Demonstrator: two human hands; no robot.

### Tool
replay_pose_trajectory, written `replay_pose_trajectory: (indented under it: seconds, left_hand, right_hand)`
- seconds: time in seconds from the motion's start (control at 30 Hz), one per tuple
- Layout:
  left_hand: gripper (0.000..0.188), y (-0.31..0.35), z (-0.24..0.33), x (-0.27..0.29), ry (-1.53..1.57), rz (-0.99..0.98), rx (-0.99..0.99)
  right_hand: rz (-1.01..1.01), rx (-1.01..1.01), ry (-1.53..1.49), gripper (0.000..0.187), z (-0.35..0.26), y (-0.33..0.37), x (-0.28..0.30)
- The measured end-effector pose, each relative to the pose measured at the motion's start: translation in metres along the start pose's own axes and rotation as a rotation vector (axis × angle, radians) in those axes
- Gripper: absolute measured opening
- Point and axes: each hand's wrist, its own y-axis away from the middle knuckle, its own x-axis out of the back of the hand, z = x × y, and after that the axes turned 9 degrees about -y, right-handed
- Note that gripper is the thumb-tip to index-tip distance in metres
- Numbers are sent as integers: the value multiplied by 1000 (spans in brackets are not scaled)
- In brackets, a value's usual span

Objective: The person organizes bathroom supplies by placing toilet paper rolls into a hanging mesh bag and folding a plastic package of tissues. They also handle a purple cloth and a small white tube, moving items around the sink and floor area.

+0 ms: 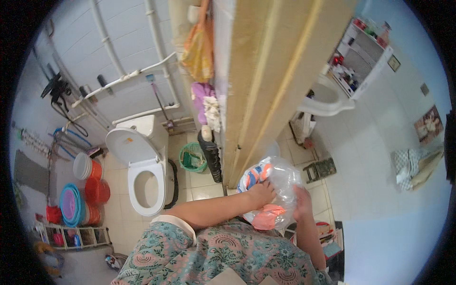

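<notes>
Clear plastic forms one bag [286, 178] with orange and blue patches, held beside one yellow door frame [266, 85]: left hand [262, 194] gripping its left side, right hand [302, 202] its right edge. Any print is too blurred to read.

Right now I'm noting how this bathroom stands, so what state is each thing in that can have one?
Toilet lid: raised
Toilet seat: down
Clear bag: crumpled, between the hands
Left hand: on the clear bag
Right hand: at its right edge
Green bin: uncovered, something inside
Yellow bag: hanging
Cabinet: open, contents showing
</notes>
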Motion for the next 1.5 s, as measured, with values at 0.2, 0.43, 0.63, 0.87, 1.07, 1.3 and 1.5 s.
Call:
replay_pose_trajectory:
  seconds: [0.2, 0.43, 0.63, 0.87, 1.07, 1.3, 1.5]
  left_hand:
    - [66, 54, -47, 78, 244, 106, -4]
    - [91, 105, -58, 44, 227, 314, -63]
    - [91, 177, -110, 100, 710, 325, 214]
    - [88, 290, -195, 98, 1049, 750, 596]
    - [75, 301, -296, 123, 1221, 1662, 562]
    - [72, 205, -391, 142, 1425, 1739, 526]
    - [76, 160, -417, 123, 1410, 1561, 783]
  right_hand:
    - [61, 147, 413, 34, 7, 1, -10]
    - [-60, 83, 341, 38, 18, -18, -40]
    - [-27, 180, 619, 38, 45, -7, -48]
    - [81, 200, 443, 36, 73, 5, -44]
    - [66, 284, 496, 33, 67, 3, -42]
    - [138, 237, 316, 34, 65, 20, -66]
    - [113, 233, 277, 36, 58, 37, -78]
